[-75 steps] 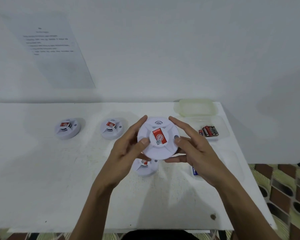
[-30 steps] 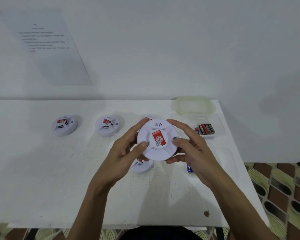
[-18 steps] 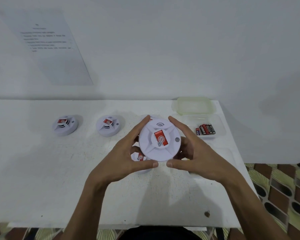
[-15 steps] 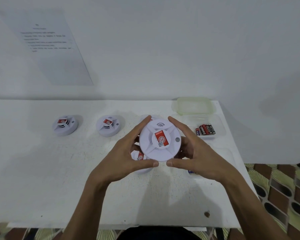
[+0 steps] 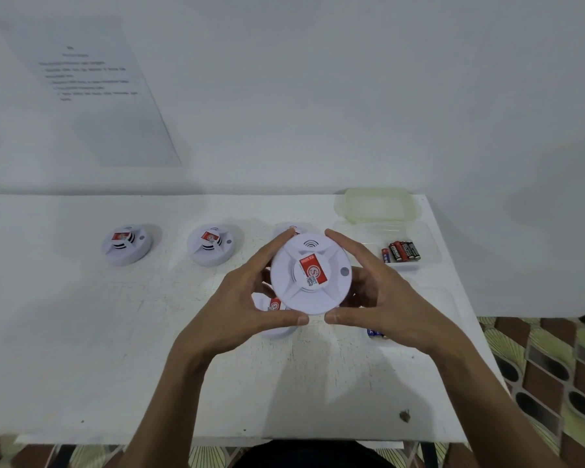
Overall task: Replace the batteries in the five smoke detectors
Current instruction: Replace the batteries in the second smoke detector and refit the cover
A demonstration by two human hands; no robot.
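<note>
Fingers (image 5: 286, 235): being curled round the rim of a smoke detector (image 5: 311, 275), index tips at its far side, the two thumb tips almost meeting at its near side.

Left hand (image 5: 237, 305) and right hand (image 5: 389, 305): both being used to grip. The smoke detector is being held label-up above the table (image 5: 81, 332), right of its middle.

Handling, as judged: a light, stiff plastic shell, smooth and apt to slip. It is best taken by the rim, so that cover and base can be twisted apart.

Further stock:
- leftmost detector (image 5: 126, 244) and second detector (image 5: 211, 244), lying toward the far edge
- third detector (image 5: 293, 228), mostly hidden behind the held one
- fourth detector (image 5: 274, 309), under the left hand

Batteries (image 5: 401, 251): lying in a clear tray (image 5: 431, 255) near the far right corner, with the lid (image 5: 379, 206) beyond it.

Room: white wall (image 5: 352, 96), printed sheet (image 5: 92, 89), patterned floor (image 5: 554, 366) past the right edge.
</note>
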